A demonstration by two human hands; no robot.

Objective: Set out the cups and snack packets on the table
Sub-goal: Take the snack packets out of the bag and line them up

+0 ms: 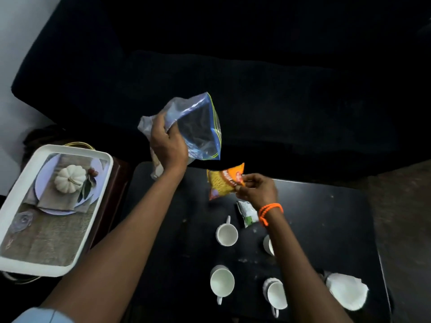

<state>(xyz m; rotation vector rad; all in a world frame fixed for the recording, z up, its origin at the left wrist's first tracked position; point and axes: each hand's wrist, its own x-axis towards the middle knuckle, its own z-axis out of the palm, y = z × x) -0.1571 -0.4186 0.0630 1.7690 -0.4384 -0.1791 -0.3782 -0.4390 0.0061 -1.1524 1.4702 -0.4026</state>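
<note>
Right hand (255, 190) pinches a light, crinkly orange snack packet (224, 181) by its edge above the table's (326, 217) far edge; left hand (166, 145) grips an emptied zip bag (198, 127).

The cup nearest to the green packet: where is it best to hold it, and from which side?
Grip the cup by its handle, which points away from the person toward the green packet. Probably come from above on its left, since the right forearm crosses close on its right.

My left hand (166, 142) is raised, fingers (161, 123) clenched tight; my right hand (257, 188) reaches forward lower down, fingertips pinched together.
</note>
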